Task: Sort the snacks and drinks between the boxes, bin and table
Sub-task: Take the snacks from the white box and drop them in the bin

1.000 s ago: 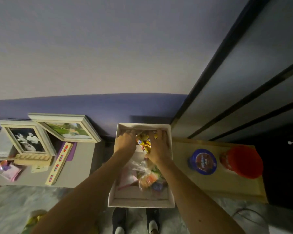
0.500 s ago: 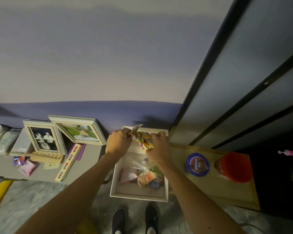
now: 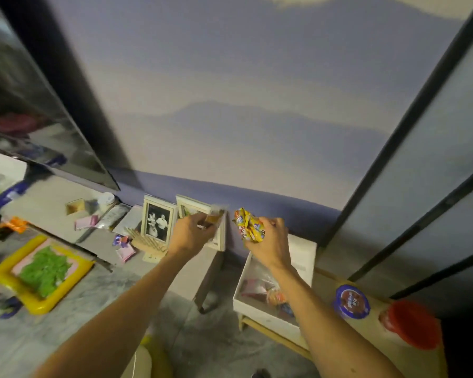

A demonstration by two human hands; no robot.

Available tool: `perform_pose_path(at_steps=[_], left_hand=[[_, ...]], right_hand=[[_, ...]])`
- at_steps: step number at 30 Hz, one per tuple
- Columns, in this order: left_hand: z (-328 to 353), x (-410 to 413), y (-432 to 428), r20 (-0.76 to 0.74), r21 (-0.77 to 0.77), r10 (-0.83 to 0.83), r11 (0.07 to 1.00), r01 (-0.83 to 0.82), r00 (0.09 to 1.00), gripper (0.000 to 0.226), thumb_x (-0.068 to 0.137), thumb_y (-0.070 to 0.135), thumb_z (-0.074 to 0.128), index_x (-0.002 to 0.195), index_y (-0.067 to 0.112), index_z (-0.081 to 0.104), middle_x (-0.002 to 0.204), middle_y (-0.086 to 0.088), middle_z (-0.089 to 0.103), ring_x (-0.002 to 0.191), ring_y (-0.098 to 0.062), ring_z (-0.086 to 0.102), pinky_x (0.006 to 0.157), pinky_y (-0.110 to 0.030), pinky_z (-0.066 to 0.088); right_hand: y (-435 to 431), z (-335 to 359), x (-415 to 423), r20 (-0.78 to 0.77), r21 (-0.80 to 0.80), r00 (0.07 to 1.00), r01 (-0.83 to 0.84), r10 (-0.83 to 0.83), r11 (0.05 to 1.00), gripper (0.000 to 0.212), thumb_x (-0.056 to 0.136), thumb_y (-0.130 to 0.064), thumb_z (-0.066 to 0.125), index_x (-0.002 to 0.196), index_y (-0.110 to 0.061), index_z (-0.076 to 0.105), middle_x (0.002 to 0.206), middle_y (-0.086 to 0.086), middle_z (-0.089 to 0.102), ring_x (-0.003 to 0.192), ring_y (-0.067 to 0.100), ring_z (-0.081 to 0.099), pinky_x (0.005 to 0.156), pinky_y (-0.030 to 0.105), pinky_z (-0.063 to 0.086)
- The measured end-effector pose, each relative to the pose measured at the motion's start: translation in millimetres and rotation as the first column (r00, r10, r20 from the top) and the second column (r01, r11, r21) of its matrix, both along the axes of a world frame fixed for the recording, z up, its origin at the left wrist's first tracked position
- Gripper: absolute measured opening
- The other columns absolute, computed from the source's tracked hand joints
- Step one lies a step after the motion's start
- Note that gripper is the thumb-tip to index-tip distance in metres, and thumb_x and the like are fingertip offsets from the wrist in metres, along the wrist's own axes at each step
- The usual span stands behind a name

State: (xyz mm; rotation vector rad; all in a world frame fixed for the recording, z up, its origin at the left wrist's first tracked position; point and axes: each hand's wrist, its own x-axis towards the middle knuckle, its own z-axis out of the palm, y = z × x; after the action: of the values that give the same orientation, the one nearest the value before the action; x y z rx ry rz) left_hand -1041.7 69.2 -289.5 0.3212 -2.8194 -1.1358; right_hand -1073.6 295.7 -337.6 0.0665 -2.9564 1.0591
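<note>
My right hand [image 3: 271, 241] grips a bunch of yellow snack packets [image 3: 248, 225], held above the far end of the white box [image 3: 302, 255]. My left hand [image 3: 191, 231] holds a small brown packet [image 3: 215, 216], blurred, raised over the grey table [image 3: 183, 276] in front of two picture frames. The white box sits on a low wooden bench and holds a clear bag of snacks [image 3: 273, 293] and a pink packet [image 3: 250, 286].
A blue-lidded tub [image 3: 351, 300] and a red bowl [image 3: 414, 324] stand on the wooden bench [image 3: 372, 339]. The grey table carries picture frames [image 3: 159, 221], pink packets [image 3: 124, 252] and a tube. A yellow tray [image 3: 40, 274] with green stuffing lies on the floor at left.
Both hands have lifted out of the white box, each with snacks. The left hand moved left over the grey table. My view swung left and up.
</note>
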Motion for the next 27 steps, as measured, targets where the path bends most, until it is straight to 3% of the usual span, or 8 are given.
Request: perform_pose_path(at_steps=[2, 4, 6, 10, 15, 19, 23, 27], left_hand=[[9, 29, -35, -0.014, 0.018, 0.066, 0.998, -0.065, 0.998, 0.020, 0.093, 0.043, 0.078, 0.083, 0.026, 0.073, 0.068, 0.016, 0.070, 0.059, 0.000, 0.066, 0.051, -0.013, 0.045], [11, 59, -79, -0.030, -0.006, 0.121, 0.993, -0.121, 0.992, 0.021, 0.091, 0.047, 0.079, 0.087, 0.027, 0.075, 0.072, 0.014, 0.073, 0.062, -0.004, 0.068, 0.057, -0.027, 0.056], [14, 91, -124, -0.027, 0.006, 0.154, 0.988, -0.154, 0.988, 0.013, 0.089, 0.042, 0.081, 0.088, 0.029, 0.076, 0.074, 0.015, 0.074, 0.064, -0.004, 0.069, 0.061, -0.030, 0.059], [11, 159, -209, -0.047, 0.018, 0.173, 0.985, -0.173, 0.984, 0.009, 0.088, 0.036, 0.083, 0.092, 0.028, 0.079, 0.075, 0.016, 0.075, 0.064, 0.002, 0.070, 0.066, -0.025, 0.061], [-18, 245, -288, 0.030, 0.051, 0.244, 0.968, -0.245, 0.969, 0.016, 0.083, 0.049, 0.077, 0.075, 0.036, 0.072, 0.063, 0.023, 0.070, 0.062, 0.003, 0.068, 0.062, -0.020, 0.054], [-65, 303, -325, 0.100, 0.103, 0.303, 0.944, -0.313, 0.948, 0.037, 0.073, 0.062, 0.063, 0.073, 0.026, 0.072, 0.064, 0.014, 0.072, 0.060, -0.007, 0.069, 0.064, -0.026, 0.055], [-134, 345, -343, 0.220, 0.085, 0.358, 0.919, -0.384, 0.907, 0.017, 0.085, 0.037, 0.081, 0.080, 0.021, 0.076, 0.064, 0.011, 0.073, 0.060, -0.007, 0.068, 0.061, -0.029, 0.055], [-224, 376, -350, 0.325, 0.053, 0.415, 0.889, -0.455, 0.850, 0.015, 0.084, 0.033, 0.080, 0.077, 0.021, 0.073, 0.068, 0.008, 0.073, 0.065, -0.013, 0.069, 0.061, -0.032, 0.053]], right_hand=[[-38, 9, 14, -0.015, -0.013, 0.999, -0.049, 0.049, 0.999, 0.071, 0.074, -0.046, 0.095, 0.136, -0.028, 0.064, 0.133, 0.003, 0.057, 0.123, 0.025, 0.053, 0.087, 0.027, 0.048], [-81, 19, 37, -0.010, -0.025, 0.994, -0.112, 0.112, 0.993, 0.073, 0.076, -0.041, 0.095, 0.140, -0.026, 0.063, 0.133, 0.005, 0.055, 0.122, 0.026, 0.053, 0.088, 0.027, 0.046], [-126, 25, 64, 0.003, -0.041, 0.986, -0.166, 0.166, 0.985, 0.075, 0.077, -0.038, 0.095, 0.143, -0.023, 0.062, 0.135, 0.008, 0.053, 0.123, 0.028, 0.052, 0.094, 0.034, 0.049], [-217, 17, 122, 0.039, -0.084, 0.976, -0.210, 0.214, 0.974, 0.079, 0.076, -0.042, 0.095, 0.144, -0.023, 0.061, 0.138, 0.009, 0.052, 0.128, 0.030, 0.052, 0.099, 0.043, 0.055], [-305, -14, 197, 0.096, -0.105, 0.958, -0.259, 0.269, 0.960, 0.076, 0.077, -0.042, 0.094, 0.143, -0.023, 0.060, 0.134, 0.008, 0.053, 0.124, 0.029, 0.053, 0.098, 0.038, 0.051], [-350, -51, 246, 0.202, -0.076, 0.925, -0.314, 0.323, 0.947, 0.070, 0.077, -0.042, 0.092, 0.137, -0.026, 0.061, 0.129, 0.007, 0.053, 0.119, 0.028, 0.055, 0.089, 0.035, 0.051], [-381, -108, 283, 0.324, -0.026, 0.880, -0.359, 0.348, 0.933, 0.063, 0.073, -0.038, 0.093, 0.128, -0.025, 0.065, 0.115, 0.003, 0.054, 0.110, 0.029, 0.058, 0.088, 0.038, 0.052], [-401, -194, 312, 0.417, -0.006, 0.836, -0.389, 0.356, 0.921, 0.061, 0.072, -0.037, 0.091, 0.126, -0.025, 0.067, 0.112, 0.003, 0.058, 0.110, 0.029, 0.059, 0.091, 0.041, 0.052]])
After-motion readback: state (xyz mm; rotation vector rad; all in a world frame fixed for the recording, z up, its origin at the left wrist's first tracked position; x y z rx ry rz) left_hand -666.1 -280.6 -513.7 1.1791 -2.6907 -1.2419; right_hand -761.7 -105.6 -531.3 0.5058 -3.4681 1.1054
